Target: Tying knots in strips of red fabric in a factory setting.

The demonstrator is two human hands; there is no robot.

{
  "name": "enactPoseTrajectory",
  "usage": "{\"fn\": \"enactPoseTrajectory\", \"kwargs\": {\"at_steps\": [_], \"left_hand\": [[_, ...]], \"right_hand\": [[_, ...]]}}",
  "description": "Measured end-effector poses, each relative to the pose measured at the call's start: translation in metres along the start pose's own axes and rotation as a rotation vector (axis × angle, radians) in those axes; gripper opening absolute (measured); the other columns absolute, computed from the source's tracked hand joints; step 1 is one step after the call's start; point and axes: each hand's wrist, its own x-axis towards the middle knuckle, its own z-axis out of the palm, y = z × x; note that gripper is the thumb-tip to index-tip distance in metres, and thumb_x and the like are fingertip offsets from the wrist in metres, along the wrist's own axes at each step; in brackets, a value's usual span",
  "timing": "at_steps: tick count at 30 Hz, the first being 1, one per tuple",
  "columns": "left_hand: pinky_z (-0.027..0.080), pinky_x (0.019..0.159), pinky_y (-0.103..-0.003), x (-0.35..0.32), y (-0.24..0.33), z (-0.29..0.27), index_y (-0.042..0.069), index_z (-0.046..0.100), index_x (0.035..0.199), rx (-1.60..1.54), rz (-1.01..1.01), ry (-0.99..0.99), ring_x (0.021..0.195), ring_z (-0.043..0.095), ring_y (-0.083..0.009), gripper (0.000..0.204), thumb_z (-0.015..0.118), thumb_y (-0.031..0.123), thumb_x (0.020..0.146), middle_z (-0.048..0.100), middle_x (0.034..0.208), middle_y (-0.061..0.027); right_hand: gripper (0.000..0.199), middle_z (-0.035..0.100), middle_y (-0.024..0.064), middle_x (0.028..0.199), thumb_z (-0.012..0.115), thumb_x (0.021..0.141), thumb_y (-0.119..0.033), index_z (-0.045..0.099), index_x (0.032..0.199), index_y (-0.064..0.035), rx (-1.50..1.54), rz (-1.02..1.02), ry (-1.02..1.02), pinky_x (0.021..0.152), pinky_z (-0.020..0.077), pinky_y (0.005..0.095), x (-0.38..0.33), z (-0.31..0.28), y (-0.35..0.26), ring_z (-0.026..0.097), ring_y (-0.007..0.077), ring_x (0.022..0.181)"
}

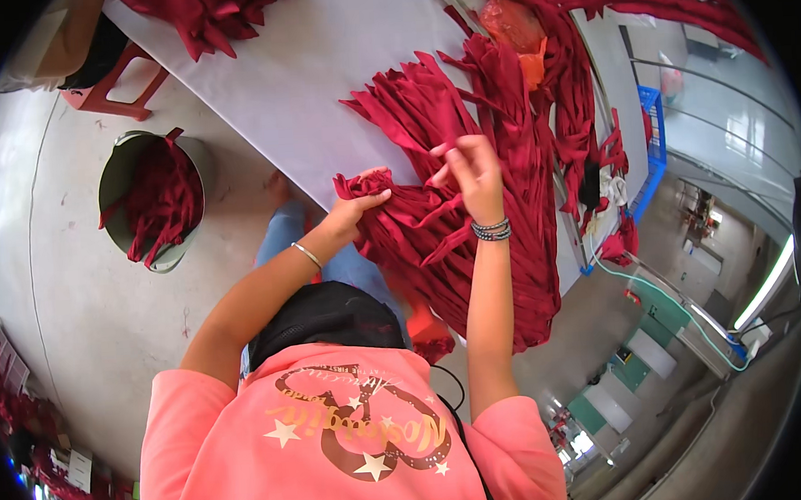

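Observation:
Long dark red fabric strips [420,104] lie in a thick pile over the pale table and hang down past its near edge. My left hand [353,212] is closed round the bunched ends of several strips at the pile's left side, its thumb on top. Above the pile, my right hand [473,169] has its fingers bent together, pinching one strip near the middle. Part of that grip is hidden behind the fingers. Dark beaded bands circle my right wrist, and a pale bangle is on my left.
On the floor to the left stands a green-grey bucket [115,188] with red strips inside. Beyond it are a red stool [116,97] and another person's arm [72,32]. An orange plastic bag [511,27] and a blue crate [653,146] are at the right; more cloth lies at the table's [265,85] far end.

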Motion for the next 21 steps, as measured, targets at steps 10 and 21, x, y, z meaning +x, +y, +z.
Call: {"fn": "enactPoseTrajectory", "kwargs": {"at_steps": [10,21], "left_hand": [[0.051,0.089,-0.032,-0.009,0.002,0.009,0.008,0.056,0.121,0.095,0.126,-0.017,0.101,0.061,-0.0161,0.046,0.069,-0.007,0.08,0.063,0.108,-0.0046],[0.052,0.074,-0.028,-0.014,-0.013,0.02,0.004,0.056,0.103,0.306,0.375,0.322,0.084,0.063,-0.0143,0.031,0.066,-0.009,0.076,0.064,0.091,-0.0043]], "right_hand": [[0.007,0.056,0.0093,0.079,0.062,0.085,-0.012,0.065,0.09,-0.0075,-1.035,-0.267,0.129,0.059,0.0495,0.0403,-0.061,0.028,0.062,0.062,0.0296,0.071],[0.028,0.058,0.0139,0.108,0.051,0.084,0.001,0.066,0.108,-0.0005,-0.456,-0.335,-0.143,0.092,0.0439,0.0347,-0.076,0.008,0.054,0.056,0.0273,0.102]]}}
